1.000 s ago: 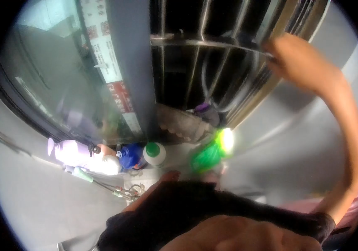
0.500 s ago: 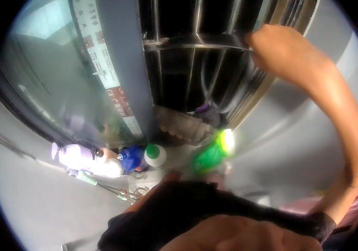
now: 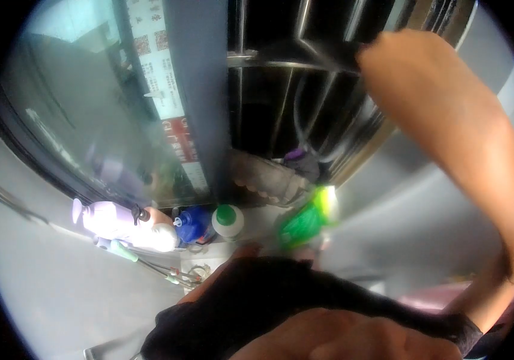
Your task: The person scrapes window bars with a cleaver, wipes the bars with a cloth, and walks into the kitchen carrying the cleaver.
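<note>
My right hand [image 3: 396,63] is raised at the upper right, beside the metal window bars [image 3: 293,62]. Its wrist is bent and its fingers are turned away, so what they hold, if anything, is hidden. Only a small blurred part of my left hand [image 3: 248,249] shows past the dark clothing [image 3: 233,306], low in the middle. It is nearest to a white bottle with a green cap [image 3: 227,221]. Its fingers cannot be made out. A green package [image 3: 300,227] stands to the right of that bottle.
A blue pump bottle [image 3: 192,224], a lilac pump bottle [image 3: 108,217] and a brown-black pump bottle [image 3: 150,216] line the sill. Behind are a glass pane [image 3: 83,96], a grey frame [image 3: 200,90] and a dirty grey object [image 3: 266,178]. Thin hoses [image 3: 158,271] hang at lower left.
My right hand has risen slightly, and its wrist and forearm look larger and closer. The view has shifted a little. My left hand has barely moved.
</note>
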Motion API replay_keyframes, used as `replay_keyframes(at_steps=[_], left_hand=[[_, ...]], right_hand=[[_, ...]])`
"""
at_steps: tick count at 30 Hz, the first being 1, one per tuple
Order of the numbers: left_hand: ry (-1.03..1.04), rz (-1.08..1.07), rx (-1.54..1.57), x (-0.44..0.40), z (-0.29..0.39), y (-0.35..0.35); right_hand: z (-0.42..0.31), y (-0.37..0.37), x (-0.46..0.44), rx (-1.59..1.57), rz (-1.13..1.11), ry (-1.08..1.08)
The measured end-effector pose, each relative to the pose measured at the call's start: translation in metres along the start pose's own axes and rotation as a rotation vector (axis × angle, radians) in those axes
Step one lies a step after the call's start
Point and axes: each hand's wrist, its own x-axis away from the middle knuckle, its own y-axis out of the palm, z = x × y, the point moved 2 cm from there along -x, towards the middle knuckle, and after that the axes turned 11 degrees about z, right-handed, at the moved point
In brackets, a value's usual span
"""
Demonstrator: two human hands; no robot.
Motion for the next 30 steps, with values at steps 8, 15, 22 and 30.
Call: replay_keyframes(at_steps=[8,15,22,30], left_hand=[[-0.161,0.117,-0.039,0.001,0.000,0.002],[-0.213,0.075,0.348,0.023,0.067,-0.017],[-0.111,0.138,-0.226,0.020,0.055,-0.012],[-0.197,0.107,-0.149,0.008,0.030,-0.009]], right_hand=[[-0.004,0.001,-0.005,-0.002,-0.021,0.011],[-0.006,0.002,-0.010,-0.005,-0.033,0.017],[-0.004,0.002,-0.004,-0.013,-0.032,0.027],[-0.009,0.002,0.003,0.036,-0.046,0.031]])
